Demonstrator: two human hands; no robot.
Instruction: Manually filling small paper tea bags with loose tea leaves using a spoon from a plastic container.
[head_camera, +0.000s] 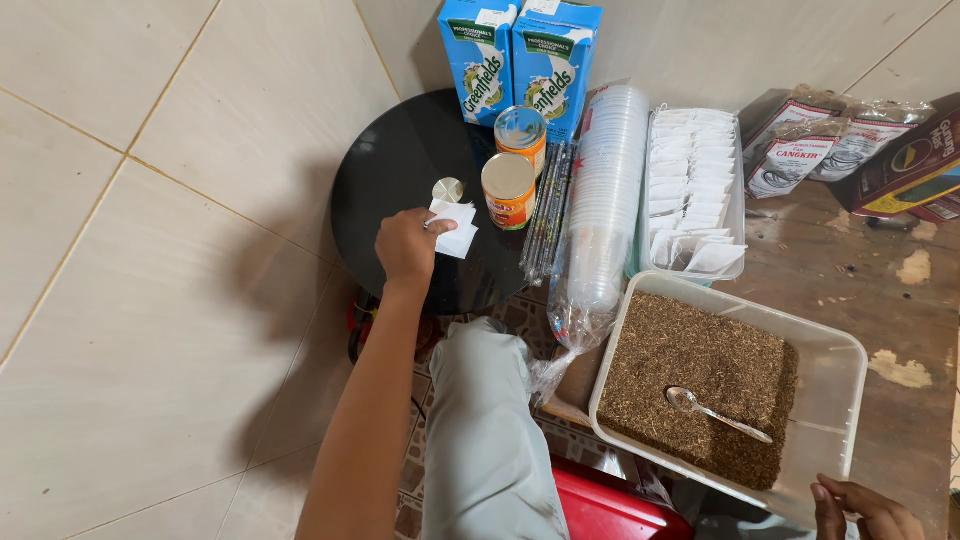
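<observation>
Pale tiled floor (150, 250) fills the left half of the frame; a worn brown wooden surface (880, 290) takes the right. A round black tabletop (400, 170) sits upper centre.

Head view. Left hand (408, 246) reaches up from the lower centre onto the black tabletop, thumb and fingers pinching a small white paper sachet (455, 228). Sachet is flat, square-ish, plain white, looks like two layers fanned slightly apart. It lies just right of the knuckles, near a small round metal disc (448, 189) and close to two orange tins (510, 188) with silver lids. No clear long axis; its corners point roughly toward upper right and lower right of the frame.

Right hand (868, 510) at the lower right corner, fingers curled at the rim of a clear plastic tub (830, 400); partly cut off by the frame edge, so the exact grip is hard to tell. Tub holds loose dry brown leaf with a metal spoon (715, 410) lying on it, bowl toward the left, handle toward lower right.

Behind: two blue and white cartons (520, 55) at top centre, a sleeve of stacked clear plastic cups (605, 200) lying lengthwise, a tray of more white sachets (692, 190), and bagged packets (820, 145) upper right. A grey-clad knee (485, 430) hides part of the floor below the tabletop.
</observation>
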